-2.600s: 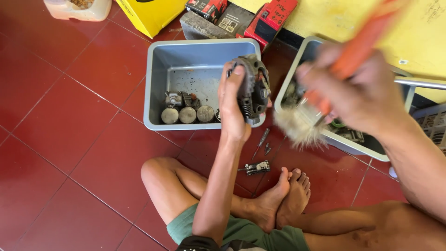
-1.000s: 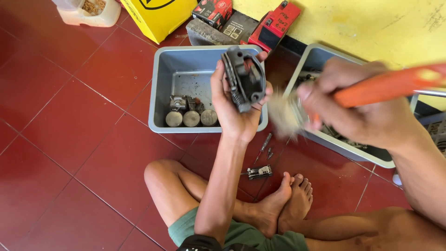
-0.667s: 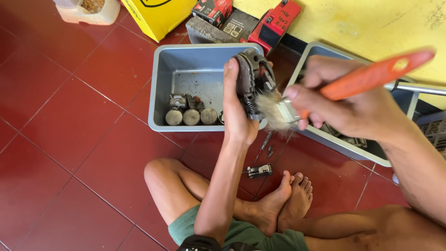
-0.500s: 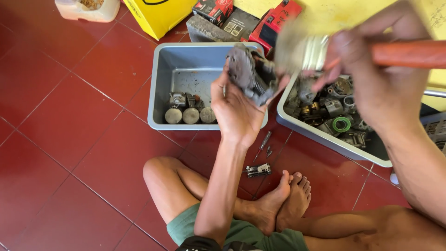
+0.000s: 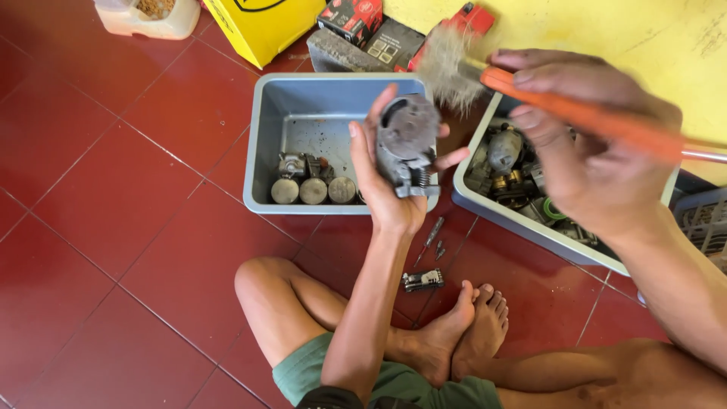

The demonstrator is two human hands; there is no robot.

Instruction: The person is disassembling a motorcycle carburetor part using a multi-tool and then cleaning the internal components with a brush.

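My left hand [image 5: 382, 189] holds a grey metal engine part [image 5: 407, 145] upright over the front edge of a grey plastic tub [image 5: 261, 132]. My right hand [image 5: 587, 148] grips an orange-handled brush [image 5: 575, 113]; its pale bristles [image 5: 447, 64] hover just above and behind the part, not clearly touching it. Three round metal pieces [image 5: 313, 189] lie in a row inside the tub, with a small dark part behind them.
A second grey tub [image 5: 522, 227] of greasy parts sits at right. A screwdriver bit [image 5: 432, 231] and a small metal piece [image 5: 422, 280] lie on the red tile floor by my feet [image 5: 469, 333]. Yellow box [image 5: 261, 26], red boxes and a yellow wall stand behind.
The brush has swept up from below the part to above it. My left hand has turned the part, so its round face shows.
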